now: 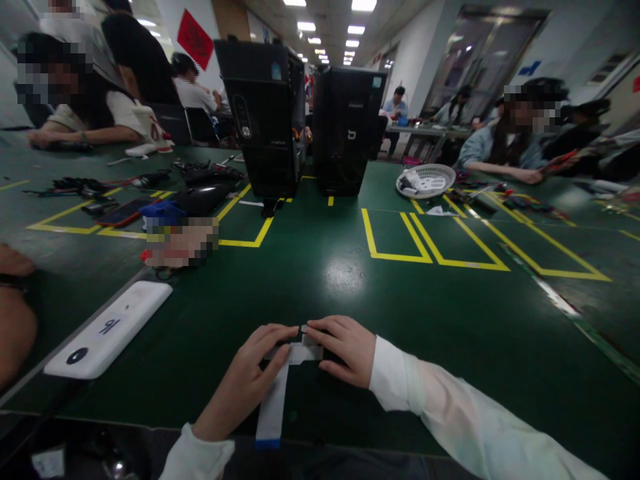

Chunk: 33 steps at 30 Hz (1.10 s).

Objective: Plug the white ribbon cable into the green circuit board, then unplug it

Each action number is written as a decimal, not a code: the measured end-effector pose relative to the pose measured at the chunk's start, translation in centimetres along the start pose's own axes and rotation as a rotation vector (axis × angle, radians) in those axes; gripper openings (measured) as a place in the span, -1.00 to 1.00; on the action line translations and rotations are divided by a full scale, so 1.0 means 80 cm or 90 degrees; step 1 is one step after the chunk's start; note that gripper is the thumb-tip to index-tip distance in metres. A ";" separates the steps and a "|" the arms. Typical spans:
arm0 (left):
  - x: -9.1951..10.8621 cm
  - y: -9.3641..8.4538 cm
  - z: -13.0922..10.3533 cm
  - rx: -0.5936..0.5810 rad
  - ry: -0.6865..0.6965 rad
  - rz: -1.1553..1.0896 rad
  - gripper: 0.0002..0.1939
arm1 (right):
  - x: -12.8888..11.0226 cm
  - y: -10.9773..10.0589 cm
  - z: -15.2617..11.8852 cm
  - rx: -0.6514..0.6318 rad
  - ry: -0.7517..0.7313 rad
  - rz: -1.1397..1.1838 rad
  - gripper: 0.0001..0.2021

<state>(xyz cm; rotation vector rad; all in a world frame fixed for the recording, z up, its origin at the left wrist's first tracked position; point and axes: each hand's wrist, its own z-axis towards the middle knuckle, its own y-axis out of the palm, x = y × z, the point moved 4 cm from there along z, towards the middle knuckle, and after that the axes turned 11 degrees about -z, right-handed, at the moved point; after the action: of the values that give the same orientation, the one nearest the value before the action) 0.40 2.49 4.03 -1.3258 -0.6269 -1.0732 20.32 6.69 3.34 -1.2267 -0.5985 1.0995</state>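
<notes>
At the near middle of the green table, my left hand (261, 360) grips the left side of a small grey-white flat piece (305, 352), its thumb along the near side and its fingers over the far side. A white flat ribbon cable (273, 407) with a blue end hangs from the piece toward the table's near edge. On the right end of the same piece, my right hand (345, 348) has its fingertips closed in, with the thumb lower down. A tiny light part (303, 329) shows between the two hands' index fingertips. The fingers hide both ends of the piece.
Left of my hands lies a white elongated device (107, 330) with a black round spot. Two black computer towers (345, 133) stand at the back. A white basket (425, 180) is at the back right; cables and tools (195, 177) lie back left. Another person's arm (15, 320) rests at the left edge.
</notes>
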 end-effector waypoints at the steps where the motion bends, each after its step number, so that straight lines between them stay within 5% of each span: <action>1: -0.001 0.000 0.000 -0.002 -0.003 -0.001 -0.69 | 0.003 0.000 -0.002 0.002 0.002 0.005 -0.43; 5: -0.003 -0.001 0.001 0.000 -0.012 -0.007 -0.68 | 0.034 0.001 -0.019 0.036 0.063 -0.041 -0.43; 10: -0.001 -0.001 0.000 0.007 -0.013 -0.020 -0.69 | 0.137 -0.010 -0.085 0.095 0.343 -0.247 -0.38; 16: 0.000 0.000 -0.001 0.002 -0.002 -0.020 -0.69 | 0.259 -0.083 -0.246 0.036 0.847 -0.414 -0.28; 22: -0.001 0.001 0.000 -0.002 -0.006 -0.020 -0.69 | 0.272 -0.148 -0.390 0.136 1.149 -0.416 -0.19; 26: -0.001 0.001 0.000 0.000 -0.013 -0.023 -0.70 | 0.277 -0.153 -0.427 0.096 1.193 -0.369 -0.16; 33: -0.005 0.001 -0.001 0.000 -0.020 -0.031 -0.69 | 0.264 -0.149 -0.429 -0.010 1.070 -0.409 -0.14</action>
<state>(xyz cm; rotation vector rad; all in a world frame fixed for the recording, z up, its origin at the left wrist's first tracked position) 0.30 2.52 3.64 -1.3355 -0.6850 -1.0937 62.03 11.28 0.98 -1.3653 0.3344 -0.6062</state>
